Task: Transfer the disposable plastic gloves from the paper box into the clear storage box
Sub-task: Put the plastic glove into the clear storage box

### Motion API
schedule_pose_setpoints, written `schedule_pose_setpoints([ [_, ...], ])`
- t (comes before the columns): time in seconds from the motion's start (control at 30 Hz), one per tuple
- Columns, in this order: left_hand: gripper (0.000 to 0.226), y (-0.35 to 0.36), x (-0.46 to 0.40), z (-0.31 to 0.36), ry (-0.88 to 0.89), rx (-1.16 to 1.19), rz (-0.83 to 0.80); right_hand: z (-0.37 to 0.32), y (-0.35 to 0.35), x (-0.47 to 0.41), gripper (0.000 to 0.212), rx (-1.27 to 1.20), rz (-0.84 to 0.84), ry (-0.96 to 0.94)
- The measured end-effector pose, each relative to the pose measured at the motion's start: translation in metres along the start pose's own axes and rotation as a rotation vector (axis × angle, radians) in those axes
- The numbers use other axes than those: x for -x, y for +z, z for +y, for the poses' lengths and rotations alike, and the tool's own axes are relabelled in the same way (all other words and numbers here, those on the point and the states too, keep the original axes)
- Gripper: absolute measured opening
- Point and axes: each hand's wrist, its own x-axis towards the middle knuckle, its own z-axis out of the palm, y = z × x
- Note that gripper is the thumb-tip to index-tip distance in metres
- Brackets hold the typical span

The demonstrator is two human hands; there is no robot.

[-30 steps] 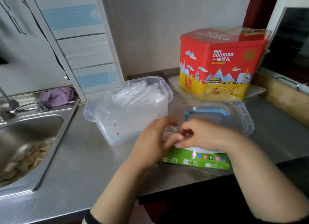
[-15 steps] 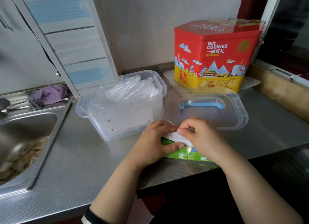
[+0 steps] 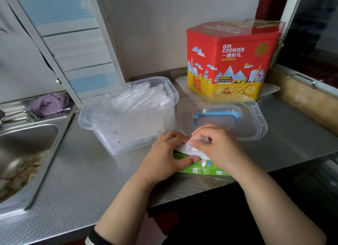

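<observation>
A sink (image 3: pixel 27 135) sits at the left edge of the worktop (image 3: pixel 82 175), with scraps in its bowl. A purple cloth (image 3: pixel 48 103) lies behind the sink, by the tap.

The clear box (image 3: pixel 128 127) stands near the middle of the worktop, toward the back. It has no lid on, and a heap of gloves (image 3: pixel 140 96) fills it up to the rim.

The left hand (image 3: pixel 164 156) is at the front edge of the worktop. Its fingers and thumb curl round the left end of the green paper box (image 3: pixel 203 168) and hold it down. The paper box lies flat at the front edge, just in front of the clear box.

The right hand (image 3: pixel 217 147) is on top of the paper box. Its fingertips pinch a thin clear glove (image 3: pixel 190 146) at the opening.

The lid (image 3: pixel 256 116), with a blue handle, lies upside down just behind the hands, beside the clear box.

A red cookie tin (image 3: pixel 232 58) stands at the back right of the worktop.
</observation>
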Motion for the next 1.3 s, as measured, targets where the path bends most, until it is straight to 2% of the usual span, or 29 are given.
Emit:
schedule_pose_setpoints([
  [0.1,0.058,0.001,0.0,0.0,-0.007,-0.002,-0.004,-0.001,0.005,0.004,0.023,-0.192,0.063,0.072],
  [0.23,0.055,0.0,0.001,0.001,-0.005,-0.012,0.009,0.002,-0.004,0.003,0.006,-0.771,0.232,0.216],
  [0.27,0.054,0.0,0.001,0.001,-0.004,-0.009,0.012,0.003,-0.006,0.003,0.008,-0.889,0.262,0.25],
  [0.33,0.054,0.0,0.001,0.0,0.0,-0.012,0.008,0.005,-0.008,0.003,0.023,-0.974,0.269,0.265],
  [0.4,0.053,0.0,0.001,0.001,0.004,-0.014,0.006,0.006,-0.012,0.004,0.049,-0.974,0.226,0.204],
  [0.47,0.051,-0.001,0.001,0.002,-0.014,-0.014,0.0,0.003,-0.02,0.005,0.059,-0.864,0.177,0.118],
  [0.53,0.05,-0.001,0.001,0.002,-0.029,-0.019,-0.003,-0.003,-0.026,0.006,0.049,-0.61,0.115,0.056],
  [0.63,0.045,0.0,0.0,0.0,0.01,-0.017,0.015,-0.006,-0.029,0.001,0.005,-0.35,0.166,0.076],
  [0.73,0.045,0.002,0.0,-0.002,0.014,-0.011,0.008,-0.003,-0.028,-0.004,0.019,-0.285,0.247,0.076],
  [0.8,0.042,0.002,0.0,-0.002,0.019,-0.008,0.007,-0.006,-0.026,-0.006,0.024,-0.32,0.292,0.08],
  [1.0,0.041,0.002,-0.002,-0.005,0.031,-0.03,0.011,-0.028,-0.027,-0.016,0.031,-0.646,0.391,0.214],
  [1.3,0.038,0.002,-0.001,-0.005,0.024,-0.036,0.013,-0.031,-0.028,-0.019,0.022,-0.912,0.519,0.275],
])
